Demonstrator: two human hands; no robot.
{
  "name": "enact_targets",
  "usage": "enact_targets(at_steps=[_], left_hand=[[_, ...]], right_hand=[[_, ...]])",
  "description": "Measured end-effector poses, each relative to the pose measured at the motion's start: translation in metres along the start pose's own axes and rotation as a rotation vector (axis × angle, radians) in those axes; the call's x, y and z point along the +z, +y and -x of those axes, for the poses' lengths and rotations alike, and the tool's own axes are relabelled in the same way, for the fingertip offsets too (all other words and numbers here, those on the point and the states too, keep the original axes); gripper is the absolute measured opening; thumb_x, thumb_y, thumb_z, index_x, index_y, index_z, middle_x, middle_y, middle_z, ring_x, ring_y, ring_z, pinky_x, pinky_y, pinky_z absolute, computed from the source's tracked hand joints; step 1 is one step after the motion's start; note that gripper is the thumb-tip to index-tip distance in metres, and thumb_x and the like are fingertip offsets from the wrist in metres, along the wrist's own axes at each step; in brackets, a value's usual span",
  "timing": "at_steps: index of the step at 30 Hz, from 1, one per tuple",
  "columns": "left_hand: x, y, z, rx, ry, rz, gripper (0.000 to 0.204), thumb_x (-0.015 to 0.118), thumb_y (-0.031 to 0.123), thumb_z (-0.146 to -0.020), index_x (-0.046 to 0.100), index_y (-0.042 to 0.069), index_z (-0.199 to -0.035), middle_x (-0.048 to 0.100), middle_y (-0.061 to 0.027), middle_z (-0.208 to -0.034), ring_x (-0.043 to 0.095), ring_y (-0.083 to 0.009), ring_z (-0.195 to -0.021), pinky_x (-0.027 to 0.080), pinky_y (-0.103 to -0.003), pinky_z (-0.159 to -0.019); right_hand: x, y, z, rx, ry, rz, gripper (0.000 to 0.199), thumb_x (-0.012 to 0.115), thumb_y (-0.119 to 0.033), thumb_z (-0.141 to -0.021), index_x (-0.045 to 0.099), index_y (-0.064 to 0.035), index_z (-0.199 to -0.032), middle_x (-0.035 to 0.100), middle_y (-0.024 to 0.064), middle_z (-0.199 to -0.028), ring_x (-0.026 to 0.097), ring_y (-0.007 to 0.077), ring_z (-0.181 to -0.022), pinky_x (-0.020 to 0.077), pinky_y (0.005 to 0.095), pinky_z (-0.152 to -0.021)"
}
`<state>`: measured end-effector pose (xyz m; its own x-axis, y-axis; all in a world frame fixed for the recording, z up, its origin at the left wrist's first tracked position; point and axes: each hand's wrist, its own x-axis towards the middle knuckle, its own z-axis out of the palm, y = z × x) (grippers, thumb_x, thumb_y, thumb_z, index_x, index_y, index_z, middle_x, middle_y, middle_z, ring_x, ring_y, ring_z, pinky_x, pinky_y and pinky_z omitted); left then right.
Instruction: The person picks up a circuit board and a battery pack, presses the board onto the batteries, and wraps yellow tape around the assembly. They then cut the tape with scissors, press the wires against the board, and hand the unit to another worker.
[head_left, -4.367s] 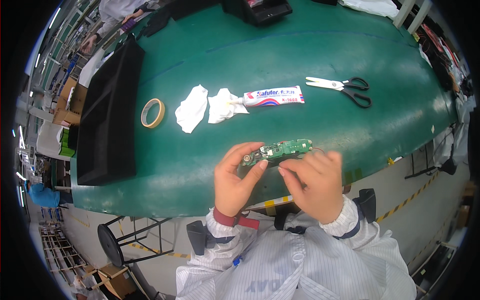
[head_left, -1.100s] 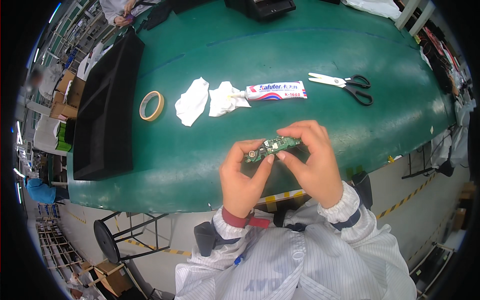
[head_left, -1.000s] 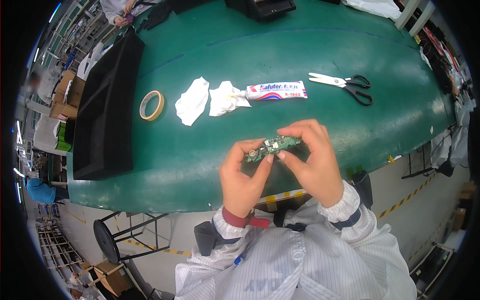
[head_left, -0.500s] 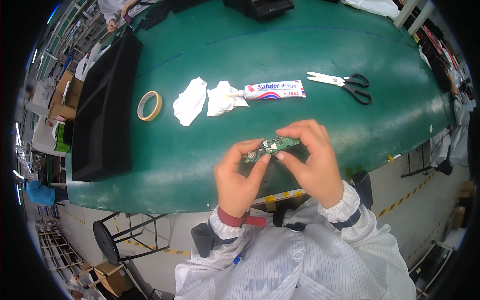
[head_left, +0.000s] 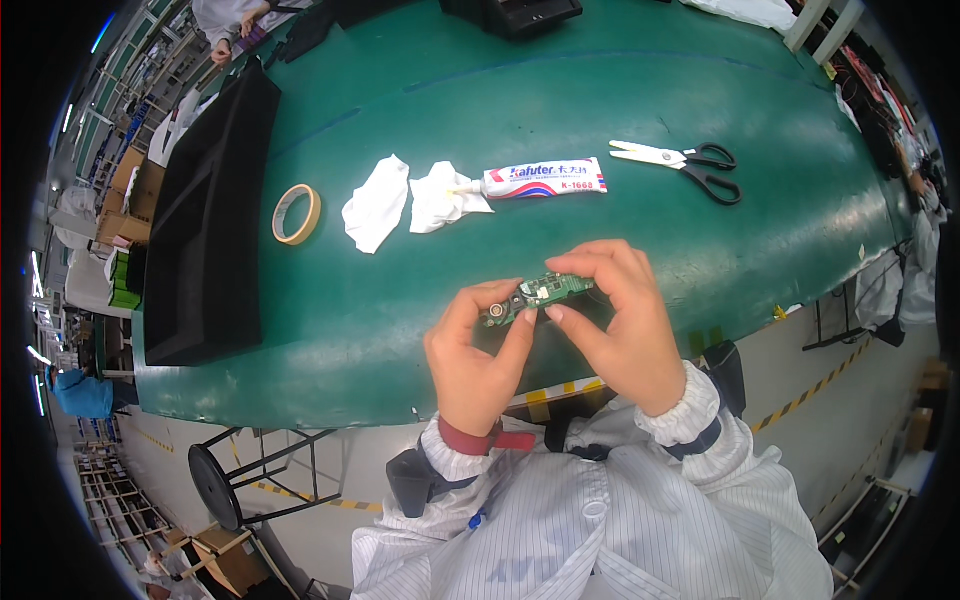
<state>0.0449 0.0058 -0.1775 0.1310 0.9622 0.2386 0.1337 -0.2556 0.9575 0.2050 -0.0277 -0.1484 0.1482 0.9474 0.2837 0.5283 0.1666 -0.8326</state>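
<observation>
A narrow green circuit board (head_left: pixel 556 289) is held level above the near part of the table, pinched from both ends. My left hand (head_left: pixel 478 350) grips its left end between thumb and fingers, beside a small round metal part. On the right, my right hand (head_left: pixel 622 325) pinches the board's upper and lower edges with thumb and forefinger. Beyond the hands lies a white glue tube (head_left: pixel 545 180), its nozzle resting on a crumpled white tissue (head_left: pixel 440 205). Another white tissue (head_left: pixel 377 205) is just left of that one.
Black-handled scissors (head_left: pixel 690 165) lie at the right on the green table (head_left: pixel 400 330). A roll of tape (head_left: pixel 297 215) and a long black foam tray (head_left: pixel 215 230) are to the left. Another person's hands (head_left: pixel 238 35) show at the far left. A black stool (head_left: pixel 215 485) stands below the table edge.
Everything on the table sits slightly further left in view. Both hands keep the same pinch on the circuit board.
</observation>
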Motion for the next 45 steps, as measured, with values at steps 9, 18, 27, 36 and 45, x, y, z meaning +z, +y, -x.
enact_targets(at_steps=[9, 18, 27, 36, 45], left_hand=[[0.003, -0.002, 0.001, 0.012, 0.031, 0.009, 0.019, 0.072, 0.001, -0.080, 0.065, -0.002, -0.098, 0.072, -0.0141, -0.100, 0.069, -0.0208, -0.090, 0.052, -0.031, -0.082], [0.000, -0.003, 0.001, 0.007, -0.011, 0.025, 0.021, 0.073, 0.002, -0.080, 0.063, -0.001, -0.098, 0.072, -0.0139, -0.101, 0.069, -0.0208, -0.091, 0.052, -0.031, -0.082], [0.001, -0.005, -0.005, -0.060, -0.037, 0.113, 0.027, 0.075, 0.001, -0.081, 0.062, -0.001, -0.105, 0.069, -0.0113, -0.104, 0.064, -0.0174, -0.097, 0.049, -0.030, -0.087], [0.001, -0.012, 0.003, -0.179, -0.062, -0.019, 0.035, 0.079, 0.005, -0.080, 0.063, -0.001, -0.111, 0.070, -0.0098, -0.096, 0.065, -0.0161, -0.089, 0.051, -0.029, -0.080], [0.007, -0.017, 0.002, -0.231, -0.262, 0.142, 0.053, 0.077, -0.003, -0.075, 0.057, -0.004, -0.125, 0.064, -0.0157, -0.114, 0.066, -0.0206, -0.096, 0.053, -0.032, -0.087]], right_hand=[[0.001, -0.002, 0.000, 0.016, -0.007, -0.072, 0.036, 0.073, -0.001, -0.077, 0.066, -0.0070, -0.112, 0.058, 0.0092, -0.113, 0.051, 0.0308, -0.107, 0.0463, 0.0369, -0.088], [0.006, -0.001, 0.000, -0.006, 0.029, 0.012, 0.031, 0.072, -0.003, -0.075, 0.066, -0.0061, -0.105, 0.059, 0.0097, -0.109, 0.051, 0.0317, -0.102, 0.0450, 0.0391, -0.086], [-0.004, 0.012, -0.004, -0.113, -0.016, 0.109, 0.049, 0.077, -0.011, -0.073, 0.061, -0.0095, -0.120, 0.058, 0.0096, -0.122, 0.050, 0.0330, -0.112, 0.0400, 0.0418, -0.096], [-0.047, 0.074, 0.010, 0.177, -0.250, -0.216, 0.090, 0.084, -0.010, -0.072, 0.036, -0.0099, -0.149, 0.053, 0.0075, -0.135, 0.052, 0.0160, -0.106, 0.0448, 0.0299, -0.091], [-0.049, 0.072, -0.003, 0.150, -0.241, -0.238, 0.031, 0.077, -0.006, -0.084, 0.060, -0.0008, -0.110, 0.068, 0.0057, -0.097, 0.063, 0.0101, -0.089, 0.0532, 0.0270, -0.083]])
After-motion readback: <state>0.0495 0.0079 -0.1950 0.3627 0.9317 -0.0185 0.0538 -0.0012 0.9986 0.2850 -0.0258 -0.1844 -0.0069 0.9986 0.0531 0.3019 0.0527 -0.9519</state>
